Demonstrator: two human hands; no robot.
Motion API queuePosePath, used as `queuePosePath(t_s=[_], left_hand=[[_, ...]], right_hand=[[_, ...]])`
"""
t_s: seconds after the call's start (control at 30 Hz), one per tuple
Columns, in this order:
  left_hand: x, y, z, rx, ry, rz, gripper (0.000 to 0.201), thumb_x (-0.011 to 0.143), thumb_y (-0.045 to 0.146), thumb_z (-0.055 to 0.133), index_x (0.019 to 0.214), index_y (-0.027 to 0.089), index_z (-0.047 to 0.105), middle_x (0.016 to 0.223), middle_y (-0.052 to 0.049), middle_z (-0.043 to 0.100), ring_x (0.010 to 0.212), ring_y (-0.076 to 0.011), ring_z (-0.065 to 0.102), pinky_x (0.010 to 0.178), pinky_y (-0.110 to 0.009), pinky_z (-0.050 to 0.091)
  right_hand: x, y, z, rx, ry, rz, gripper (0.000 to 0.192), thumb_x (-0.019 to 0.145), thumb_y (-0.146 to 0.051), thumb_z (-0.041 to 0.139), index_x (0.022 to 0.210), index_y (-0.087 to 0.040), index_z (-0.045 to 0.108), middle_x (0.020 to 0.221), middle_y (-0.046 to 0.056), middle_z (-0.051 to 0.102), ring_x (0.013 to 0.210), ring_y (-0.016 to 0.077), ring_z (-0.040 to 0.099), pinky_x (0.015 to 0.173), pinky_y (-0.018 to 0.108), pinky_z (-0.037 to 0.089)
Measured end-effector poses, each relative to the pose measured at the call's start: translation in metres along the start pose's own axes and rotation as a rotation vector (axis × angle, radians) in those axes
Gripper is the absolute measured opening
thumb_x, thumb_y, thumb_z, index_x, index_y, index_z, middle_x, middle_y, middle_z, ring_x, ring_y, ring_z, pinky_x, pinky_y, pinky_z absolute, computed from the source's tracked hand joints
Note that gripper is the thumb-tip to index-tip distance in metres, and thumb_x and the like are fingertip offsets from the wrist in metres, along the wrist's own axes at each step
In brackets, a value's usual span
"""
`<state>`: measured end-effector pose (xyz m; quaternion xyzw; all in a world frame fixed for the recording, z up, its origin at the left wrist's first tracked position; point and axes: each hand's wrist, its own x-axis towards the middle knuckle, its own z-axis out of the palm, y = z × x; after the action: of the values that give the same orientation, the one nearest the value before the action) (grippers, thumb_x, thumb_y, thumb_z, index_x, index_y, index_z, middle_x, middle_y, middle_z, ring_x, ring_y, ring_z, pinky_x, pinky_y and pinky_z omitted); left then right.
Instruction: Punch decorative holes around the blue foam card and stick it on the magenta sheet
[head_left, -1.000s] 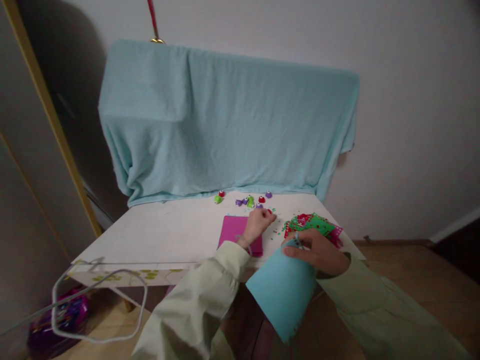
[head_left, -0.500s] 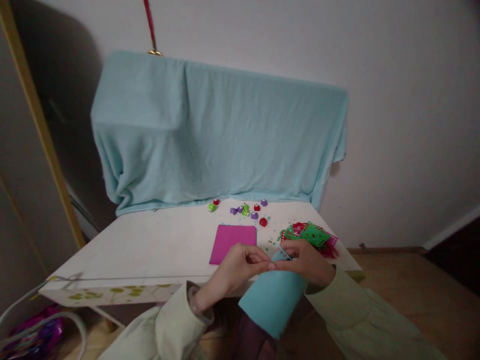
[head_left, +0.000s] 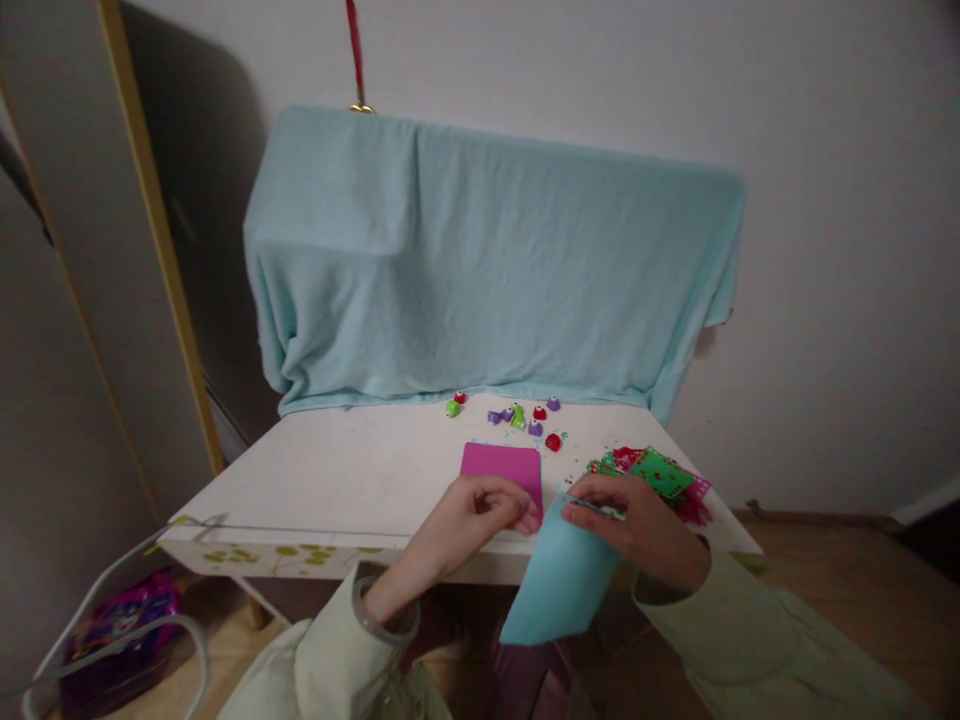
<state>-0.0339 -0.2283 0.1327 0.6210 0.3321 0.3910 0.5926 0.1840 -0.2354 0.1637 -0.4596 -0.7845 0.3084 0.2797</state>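
A light-blue sheet of paper [head_left: 564, 580] hangs below the table's front edge, its top edge pinched by my right hand [head_left: 630, 525]. That hand's fingers and thumb are closed on the sheet's upper right part. Something small and pale shows under those fingers, too blurred to name. My left hand [head_left: 472, 520] is just left of the sheet, apart from it, with fingers loosely curled and nothing visible in them. Behind it lies a magenta stack of paper squares [head_left: 501, 462]. Several small red, green and purple pieces with eye-like dots, such as a red one [head_left: 553, 442], stand farther back.
On the white table [head_left: 360, 470], punched green and red paper sheets [head_left: 664, 472] lie at the right with tiny scraps around. A light-blue cloth [head_left: 487, 270] drapes over something behind. A purple shiny bag [head_left: 124, 640] is on the floor at left, beside a white curved tube [head_left: 199, 640].
My left hand has let go of the blue paper and moved left. The paper now hangs from my right hand alone. The whole view has shifted, moving the scene rightward.
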Motion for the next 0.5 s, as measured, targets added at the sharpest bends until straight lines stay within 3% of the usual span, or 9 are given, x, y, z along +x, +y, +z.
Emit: queuePosePath(t_s=[0.17,0.3,0.5], left_hand=[[-0.003,0.002,0.0,0.108,-0.02,0.037,0.025,0.078,0.034,0.065,0.09,0.013,0.07,0.079,-0.005,0.071,0.071,-0.014,0.063,0.071,-0.026,0.05],[-0.006,0.0,0.003,0.174,0.04,0.082,0.02,0.077,0.03,0.065,0.085,0.013,0.07,0.076,-0.004,0.07,0.069,-0.0126,0.062,0.069,-0.024,0.049],[-0.008,-0.001,0.007,0.18,0.072,0.098,0.016,0.077,0.027,0.065,0.083,0.013,0.068,0.071,-0.003,0.067,0.066,-0.0122,0.061,0.067,-0.023,0.049]], right_hand=[[0.002,-0.011,0.003,-0.049,-0.03,-0.032,0.02,0.083,-0.039,0.06,0.081,-0.021,0.07,0.082,0.004,0.07,0.079,0.0217,0.062,0.071,0.032,0.046],[0.004,-0.016,0.004,-0.049,-0.042,-0.052,0.016,0.082,-0.037,0.061,0.078,-0.025,0.069,0.077,0.003,0.07,0.075,0.0231,0.062,0.069,0.033,0.046],[0.0,-0.013,0.008,-0.163,-0.054,-0.068,0.019,0.083,-0.035,0.059,0.08,-0.02,0.069,0.077,0.003,0.068,0.075,0.0202,0.061,0.067,0.03,0.044]])
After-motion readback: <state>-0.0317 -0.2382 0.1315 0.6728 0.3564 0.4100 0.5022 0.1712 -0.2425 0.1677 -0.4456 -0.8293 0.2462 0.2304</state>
